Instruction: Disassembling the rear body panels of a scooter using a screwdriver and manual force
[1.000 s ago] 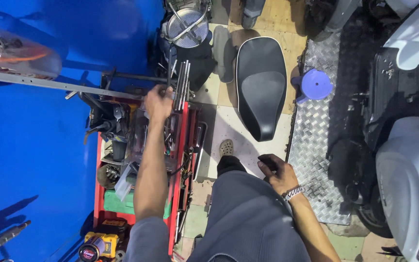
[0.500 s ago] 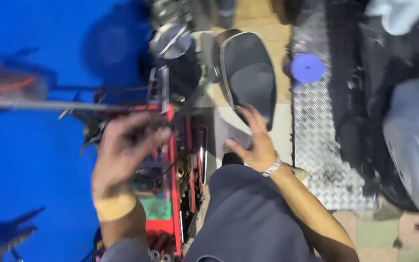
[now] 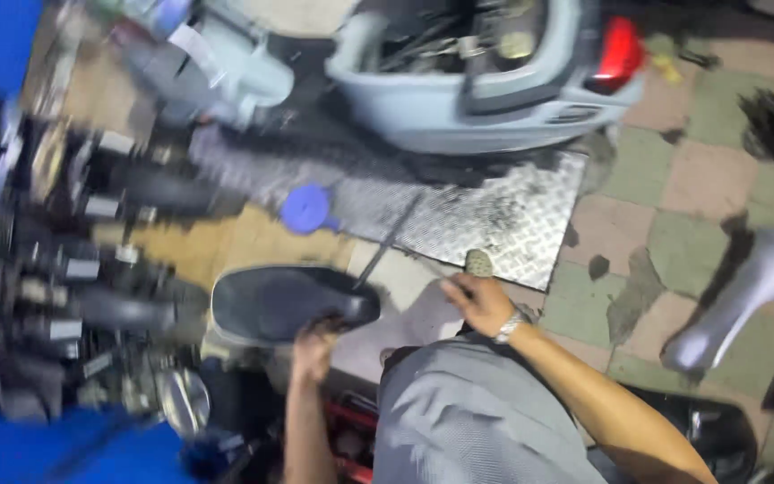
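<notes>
Nearest the knee: left hand [image 3: 315, 345], fingers curled on the rear edge of the black scooter seat [image 3: 284, 303] lying on the floor; best lifted level. Right hand [image 3: 481, 303], grip unclear, beside. Beyond: blue lid [image 3: 305, 208], checker plate [image 3: 494, 215], grey scooter [image 3: 485, 81].

— What do we see past the seat?
— We see a pale grey scooter [image 3: 485, 90] with its red tail light [image 3: 620, 49], standing at the top of a checker-plate ramp [image 3: 494, 215].
— And on the ground?
— We make out a round blue lid [image 3: 305, 208] beside the plate, worn chequered floor tiles [image 3: 674, 179], and a grey body panel [image 3: 763, 278] lying at the right.
</notes>
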